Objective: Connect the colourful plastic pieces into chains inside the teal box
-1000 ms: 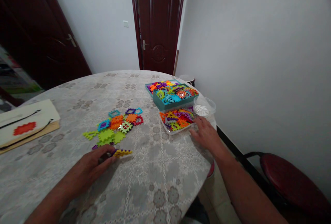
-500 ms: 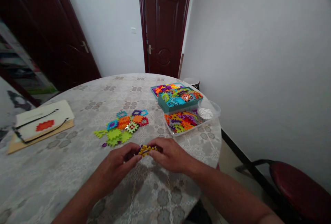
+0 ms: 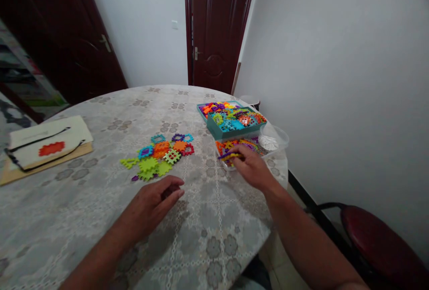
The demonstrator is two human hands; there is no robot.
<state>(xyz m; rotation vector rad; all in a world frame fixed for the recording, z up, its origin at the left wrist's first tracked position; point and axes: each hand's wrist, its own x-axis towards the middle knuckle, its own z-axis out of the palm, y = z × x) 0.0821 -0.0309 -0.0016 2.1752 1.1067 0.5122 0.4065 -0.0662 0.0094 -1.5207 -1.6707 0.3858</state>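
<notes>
My right hand (image 3: pixel 254 167) grips a purple-and-yellow joined plastic building piece (image 3: pixel 227 156) over the near edge of the clear plastic tray (image 3: pixel 230 168). Loose pieces in orange, purple and other colours fill that tray, partly hidden by the hand. Above the tablecloth, my left hand (image 3: pixel 151 203) holds nothing, its thumb and fingers apart. Beyond it lies a cluster of gear-edged pieces: lime green ones (image 3: pixel 147 165), orange ones (image 3: pixel 161 149), and blue, purple and red frames.
A teal box (image 3: pixel 221 134) heaped with pieces overlaps another shallow box (image 3: pixel 201 110) behind the tray. A clear tub (image 3: pixel 283 137) sits at the tray's right. To the left lies a pale pouch (image 3: pixel 31 133) with black straps. A dark red chair (image 3: pixel 375 232) stands right of the table.
My right hand has carried the purple-and-yellow piece away from my left hand, rightward and forward to the clear tray. My left hand has let go and stays near its place.
</notes>
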